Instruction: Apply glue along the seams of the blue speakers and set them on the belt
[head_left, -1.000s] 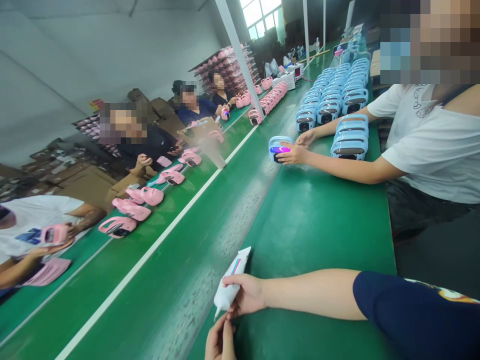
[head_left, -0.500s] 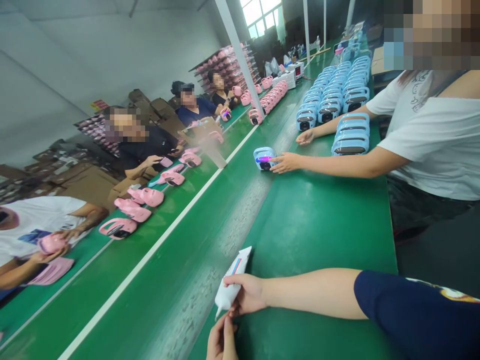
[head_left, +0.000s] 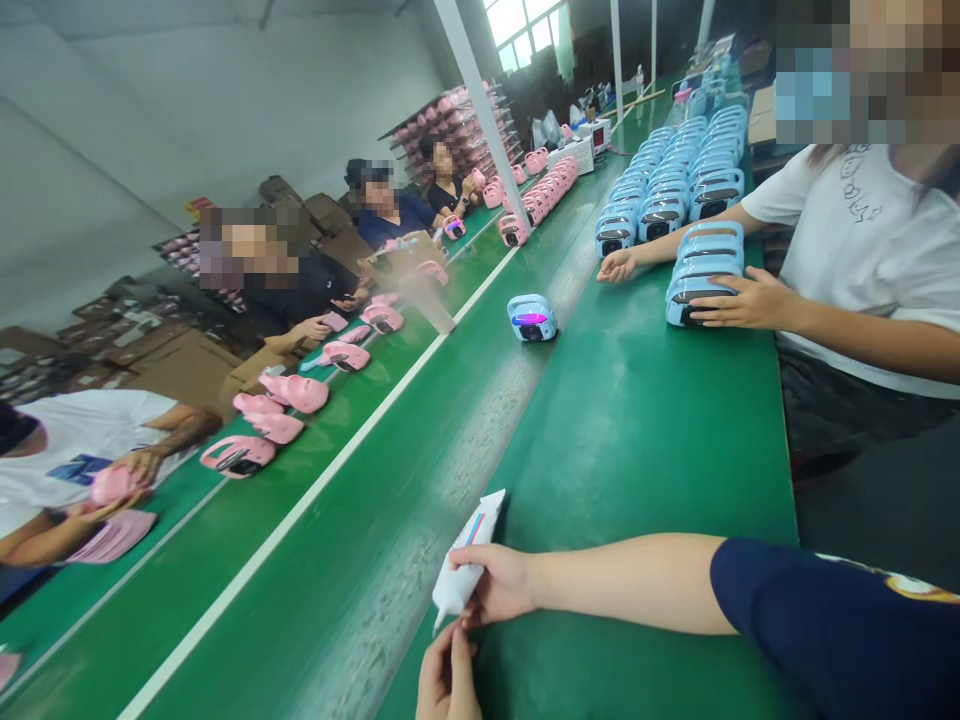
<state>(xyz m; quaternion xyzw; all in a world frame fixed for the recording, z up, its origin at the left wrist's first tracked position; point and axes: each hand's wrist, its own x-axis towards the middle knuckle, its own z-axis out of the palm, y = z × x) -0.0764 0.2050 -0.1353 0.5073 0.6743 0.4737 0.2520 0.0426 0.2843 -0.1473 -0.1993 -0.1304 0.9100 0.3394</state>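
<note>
My right hand reaches in from the right, its thumb on top, closed around a white squeeze tube with red and blue stripes. The tube's narrow nozzle tilts down toward me, and its flat end points away. At the bottom edge, my left hand has thumb and finger pinched together beside the nozzle, close to my right fingertips. Whatever is in that pinch is too small or hidden to tell. Both hands are over the near part of the green table.
A lit blue handled device stands on the belt. Beyond it are rows of blue devices. A co-worker's hand rests on a blue stack at right. Several people across handle pink devices; a white pole rises between.
The co-worker at right has let go of the lit blue device and moved that hand back to the blue stack. My hands and the tube have barely moved.
</note>
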